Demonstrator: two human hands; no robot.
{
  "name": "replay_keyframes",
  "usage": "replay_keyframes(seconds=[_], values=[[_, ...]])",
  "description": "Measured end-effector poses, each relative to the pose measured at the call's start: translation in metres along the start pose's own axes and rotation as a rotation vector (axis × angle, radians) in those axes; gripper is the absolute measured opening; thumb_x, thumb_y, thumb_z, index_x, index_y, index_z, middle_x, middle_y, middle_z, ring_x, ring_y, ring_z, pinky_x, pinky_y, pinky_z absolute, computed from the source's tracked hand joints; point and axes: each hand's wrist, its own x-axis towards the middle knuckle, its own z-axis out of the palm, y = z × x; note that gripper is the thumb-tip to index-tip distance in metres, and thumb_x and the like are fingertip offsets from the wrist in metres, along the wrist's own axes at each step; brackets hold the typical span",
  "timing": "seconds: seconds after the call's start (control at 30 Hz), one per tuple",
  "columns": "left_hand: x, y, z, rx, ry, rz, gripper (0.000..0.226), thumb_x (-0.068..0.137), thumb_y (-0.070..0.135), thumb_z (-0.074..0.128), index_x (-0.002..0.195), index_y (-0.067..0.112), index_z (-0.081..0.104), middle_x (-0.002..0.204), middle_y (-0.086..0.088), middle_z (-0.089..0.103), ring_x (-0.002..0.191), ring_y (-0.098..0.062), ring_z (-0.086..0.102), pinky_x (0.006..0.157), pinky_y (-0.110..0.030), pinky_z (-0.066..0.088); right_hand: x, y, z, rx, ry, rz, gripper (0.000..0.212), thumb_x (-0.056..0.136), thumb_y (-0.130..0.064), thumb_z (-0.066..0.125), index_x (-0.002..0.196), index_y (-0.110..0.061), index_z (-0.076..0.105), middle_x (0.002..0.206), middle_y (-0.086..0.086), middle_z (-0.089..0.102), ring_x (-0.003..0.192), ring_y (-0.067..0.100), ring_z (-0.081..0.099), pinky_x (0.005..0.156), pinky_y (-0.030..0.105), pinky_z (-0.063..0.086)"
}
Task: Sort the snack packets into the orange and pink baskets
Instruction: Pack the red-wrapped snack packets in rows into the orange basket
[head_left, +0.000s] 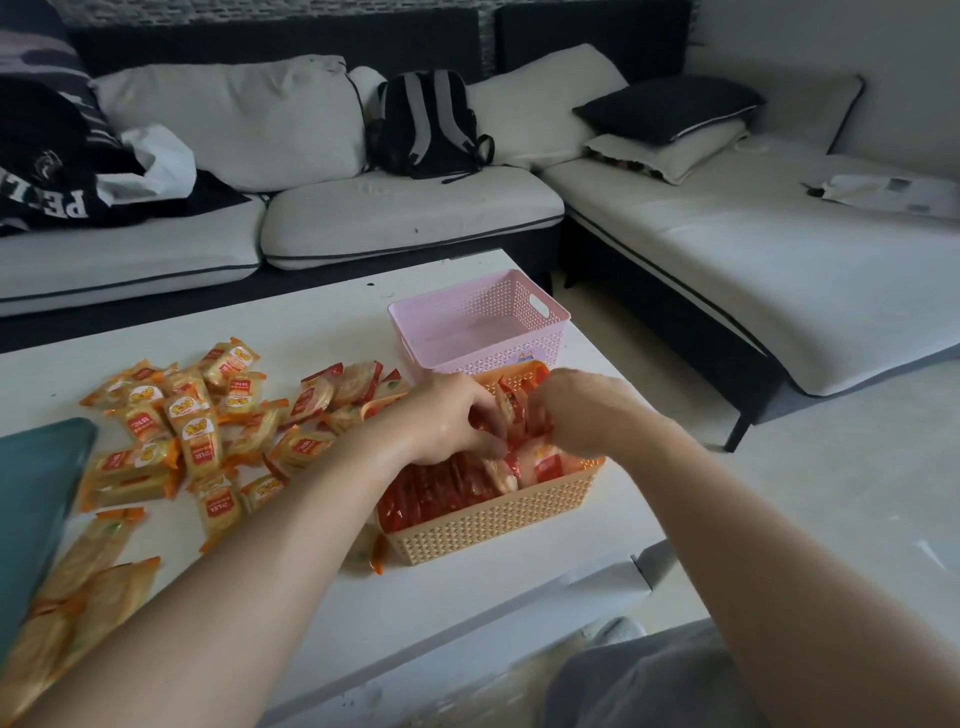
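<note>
Red packets (441, 488): lots of them stand packed in a row inside the orange basket. A few at the far end stick up between the two grips.
Orange basket (493, 525): it sits on the white counter, near the right edge and close to the person.
Left grip (447, 415): its fingers are curled round the red packets at the far end of the basket, grasping them.
Right grip (582, 410): it comes in from the other side, and its fingers are curled on the same bunch of red packets, grasping them too.
Pink basket (519, 296): it sits just behind the orange basket, farther from the person. I cannot tell if the two touch.
Yellow packets (197, 431): a big messy pile lies on the counter to the left of the orange basket, some on top of others.
Counter (441, 597): white and flat.
Teal thing (36, 493): it lies at the left edge, next to the pile. I cannot tell what it is.
Sofa (405, 218): it has white cushions and a dark frame. It stands behind the counter and bends round to the right.
Backpack (431, 124): black and grey, leaning on the sofa back.
Black pillow (670, 111): on top of a white pillow, in the sofa corner.
</note>
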Motion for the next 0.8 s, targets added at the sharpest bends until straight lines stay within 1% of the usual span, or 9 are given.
replay_keyframes(seconds=[0.07,0.13,0.2,0.3,0.4,0.53,0.67,0.73,0.8], values=[[0.0,-0.005,-0.001,-0.027,0.001,-0.011,0.013,0.079,0.035,0.086,0.09,0.034,0.079,0.093,0.019,0.069,0.087,0.0,0.058,0.069,-0.016,0.039,-0.006,0.013,-0.012,0.093,0.085,-0.005,0.023,0.094,-0.02,0.063,0.109,-0.035,0.071,0.104,-0.011,0.062,0.093,0.014,0.063,0.072,0.034,0.061],[0.0,-0.005,0.001,-0.039,-0.003,-0.023,0.012,0.081,0.034,0.086,0.09,0.034,0.078,0.091,0.021,0.066,0.085,0.002,0.055,0.067,-0.014,0.038,-0.01,0.024,-0.018,0.315,0.134,-0.015,0.029,0.091,-0.007,0.061,0.103,-0.03,0.074,0.107,-0.012,0.063,0.093,0.013,0.063,0.077,0.034,0.061],[0.003,-0.005,0.006,-0.03,-0.019,-0.035,0.014,0.081,0.032,0.086,0.093,0.032,0.078,0.094,0.018,0.067,0.087,-0.001,0.058,0.069,-0.017,0.04,-0.013,0.028,-0.018,0.523,0.132,0.007,0.035,0.089,0.003,0.054,0.092,-0.025,0.074,0.108,-0.011,0.062,0.087,0.016,0.068,0.073,0.036,0.063],[0.007,-0.006,0.021,0.021,-0.046,-0.011,0.014,0.079,0.028,0.087,0.09,0.029,0.079,0.09,0.015,0.071,0.089,-0.011,0.065,0.075,-0.024,0.046,-0.01,0.031,-0.01,0.617,0.124,0.053,0.037,0.09,0.006,0.05,0.085,-0.023,0.072,0.104,-0.008,0.065,0.077,0.018,0.074,0.066,0.041,0.064],[0.006,-0.005,0.032,0.08,-0.049,0.014,0.013,0.082,0.024,0.084,0.094,0.024,0.08,0.086,0.013,0.069,0.087,-0.011,0.067,0.074,-0.025,0.048,-0.006,0.031,-0.003,0.598,0.139,0.067,0.04,0.09,0.007,0.051,0.083,-0.026,0.072,0.096,-0.009,0.07,0.069,0.011,0.074,0.068,0.034,0.064],[0.007,-0.008,0.029,0.098,-0.04,0.029,0.012,0.086,0.024,0.08,0.098,0.024,0.081,0.096,0.008,0.074,0.09,-0.013,0.067,0.077,-0.027,0.05,-0.008,0.027,-0.006,0.554,0.157,0.035,0.039,0.09,0.006,0.055,0.086,-0.028,0.074,0.094,-0.012,0.07,0.076,0.009,0.069,0.064,0.022,0.057],[0.01,-0.005,0.019,0.075,-0.041,0.028,0.012,0.087,0.024,0.08,0.099,0.028,0.082,0.096,0.009,0.076,0.089,-0.011,0.067,0.078,-0.026,0.05,-0.01,0.016,-0.012,0.527,0.242,0.025,0.042,0.087,0.008,0.047,0.09,-0.024,0.074,0.09,-0.009,0.068,0.073,0.011,0.065,0.06,0.025,0.053],[0.012,-0.002,0.018,0.093,-0.056,0.039,0.013,0.087,0.023,0.079,0.098,0.029,0.082,0.096,0.009,0.076,0.089,-0.011,0.067,0.079,-0.026,0.051,-0.01,0.004,-0.01,0.485,0.252,-0.026,0.041,0.082,0.009,0.045,0.089,-0.02,0.073,0.083,-0.007,0.064,0.069,0.013,0.058,0.055,0.018,0.044],[0.012,-0.003,0.02,0.114,-0.062,0.035,0.013,0.086,0.021,0.079,0.096,0.029,0.081,0.096,0.008,0.076,0.092,-0.013,0.068,0.083,-0.028,0.051,-0.007,-0.01,-0.002,0.407,0.171,-0.101,0.039,0.081,0.009,0.047,0.092,-0.018,0.073,0.076,-0.011,0.055,0.073,0.014,0.051,0.05,0.011,0.034]])
